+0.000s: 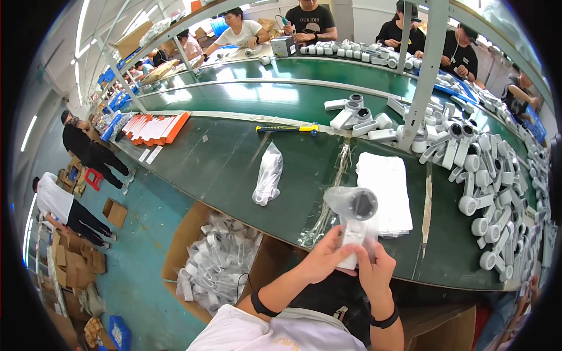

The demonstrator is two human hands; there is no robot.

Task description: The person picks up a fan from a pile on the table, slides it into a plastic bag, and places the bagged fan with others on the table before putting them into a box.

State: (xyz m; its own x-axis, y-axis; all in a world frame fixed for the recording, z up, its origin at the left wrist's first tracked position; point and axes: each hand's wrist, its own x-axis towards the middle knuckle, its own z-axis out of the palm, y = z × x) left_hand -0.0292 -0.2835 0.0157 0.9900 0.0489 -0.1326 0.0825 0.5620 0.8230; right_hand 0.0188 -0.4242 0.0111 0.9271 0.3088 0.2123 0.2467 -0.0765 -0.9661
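Note:
A white hair dryer [355, 236] with a dark round end stands upright before me at the bench edge, clear plastic film around its head. My left hand [325, 253] closes on its handle from the left. The fingers of my right hand [376, 264] are bent round the handle's lower end from the other side. Just beyond lies a stack of flat white bags or sheets [383, 190]. Left of it, another hair dryer in a clear bag [268, 178] lies on the dark bench [228, 169].
Below the bench, an open cardboard box [181, 248] holds bagged dryers. Many unbagged dryers [494, 202] are heaped at right. A hammer [287, 128] and orange-white cartons [153, 127] lie along the far edge. A metal post [422, 82] rises near the heap. People work across the green conveyor [234, 96].

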